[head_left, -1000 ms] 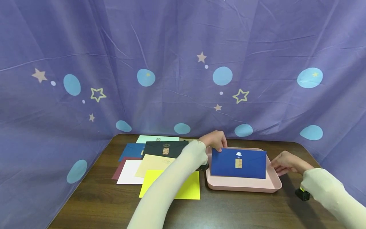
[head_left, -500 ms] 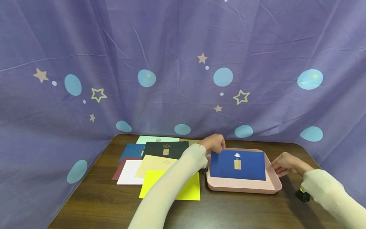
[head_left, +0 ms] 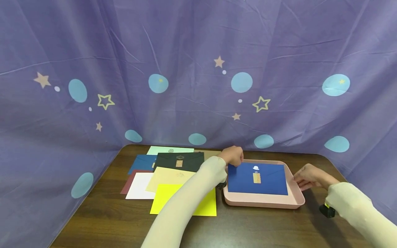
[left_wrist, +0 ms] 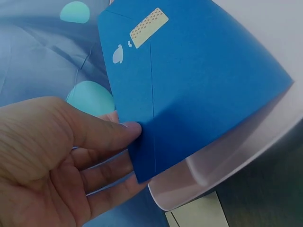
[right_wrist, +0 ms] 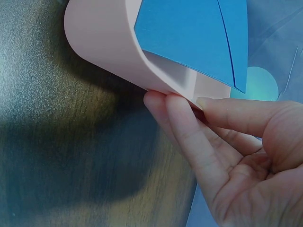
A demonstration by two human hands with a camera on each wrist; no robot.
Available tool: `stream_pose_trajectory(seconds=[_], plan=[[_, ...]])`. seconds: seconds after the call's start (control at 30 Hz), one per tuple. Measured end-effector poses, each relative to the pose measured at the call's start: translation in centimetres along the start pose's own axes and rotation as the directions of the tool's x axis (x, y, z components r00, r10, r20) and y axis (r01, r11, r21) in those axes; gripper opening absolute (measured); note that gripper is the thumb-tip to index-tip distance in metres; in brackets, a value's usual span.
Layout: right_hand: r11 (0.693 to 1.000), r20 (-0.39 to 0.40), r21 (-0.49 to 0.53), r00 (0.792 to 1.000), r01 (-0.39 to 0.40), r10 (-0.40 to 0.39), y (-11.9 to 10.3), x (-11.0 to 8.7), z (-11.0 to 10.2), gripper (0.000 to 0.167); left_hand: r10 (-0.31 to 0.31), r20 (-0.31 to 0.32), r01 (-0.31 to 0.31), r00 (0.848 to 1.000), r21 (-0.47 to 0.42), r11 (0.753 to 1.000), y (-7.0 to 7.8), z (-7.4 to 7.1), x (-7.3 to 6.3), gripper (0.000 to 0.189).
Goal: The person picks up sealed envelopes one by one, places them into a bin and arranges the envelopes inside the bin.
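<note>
A blue envelope (head_left: 257, 179) with a white hat mark and a patterned strip lies over the pink tray (head_left: 248, 199), its near edge inside the tray's walls. My left hand (head_left: 233, 155) pinches the envelope's far left corner. In the left wrist view the thumb of that hand (left_wrist: 61, 146) lies on the blue face, with the fingers behind it. My right hand (head_left: 311, 176) grips the tray's right wall. Seen from the right wrist, the thumb of the right hand (right_wrist: 236, 142) is at the inner side of the rim, two fingers outside.
Left of the tray several envelopes overlap on the wooden table (head_left: 102, 217): yellow (head_left: 204, 205), cream (head_left: 169, 177), white (head_left: 139, 187), black (head_left: 190, 160), dark red (head_left: 128, 186), another blue (head_left: 141, 162) and mint green (head_left: 155, 150). A purple curtain (head_left: 192, 113) hangs behind the table's far edge.
The blue envelope has lowered and tipped flatter into the tray, shifting slightly left. My left hand came down a little with it. The right hand stays on the tray wall.
</note>
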State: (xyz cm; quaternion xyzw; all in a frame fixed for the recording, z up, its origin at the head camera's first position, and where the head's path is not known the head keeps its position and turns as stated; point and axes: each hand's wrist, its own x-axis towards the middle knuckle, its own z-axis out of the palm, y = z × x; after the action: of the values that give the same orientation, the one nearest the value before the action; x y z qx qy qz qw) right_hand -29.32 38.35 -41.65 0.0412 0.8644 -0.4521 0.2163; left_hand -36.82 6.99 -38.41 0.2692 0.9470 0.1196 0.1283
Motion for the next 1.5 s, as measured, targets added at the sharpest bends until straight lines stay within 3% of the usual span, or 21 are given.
stream_pose_trajectory(seconds=[0.13,0.27,0.43,0.63,0.9,1.5], plan=[[1.000,0.003,-0.003,1.000,0.004,-0.004,-0.2,0.0,0.0,0.031,-0.020,0.044,0.019,0.999,0.027,0.999,0.1,0.0,0.5,0.047],[1.000,-0.001,-0.006,1.000,-0.003,0.003,-0.3,0.0,0.1,0.031,-0.052,0.052,0.047,0.997,0.089,0.995,0.4,0.1,0.7,0.039],[1.000,0.005,-0.016,1.000,0.005,-0.005,-0.4,0.0,0.1,0.031,-0.113,0.036,0.105,0.993,0.176,0.979,1.1,0.3,0.5,0.011],[1.000,0.000,-0.019,1.000,-0.003,0.003,-0.5,0.0,0.0,0.032,-0.158,-0.025,0.160,0.987,0.201,0.966,1.9,0.9,0.5,0.011],[1.000,-0.011,-0.025,1.000,-0.014,0.014,-0.5,0.1,0.0,0.033,-0.160,-0.084,0.175,0.984,0.233,0.957,2.1,1.5,0.6,0.015],[1.000,-0.016,-0.028,1.000,-0.003,0.003,-0.1,0.1,0.1,0.032,-0.158,-0.040,0.163,0.987,0.238,0.957,2.6,2.4,0.1,0.016]])
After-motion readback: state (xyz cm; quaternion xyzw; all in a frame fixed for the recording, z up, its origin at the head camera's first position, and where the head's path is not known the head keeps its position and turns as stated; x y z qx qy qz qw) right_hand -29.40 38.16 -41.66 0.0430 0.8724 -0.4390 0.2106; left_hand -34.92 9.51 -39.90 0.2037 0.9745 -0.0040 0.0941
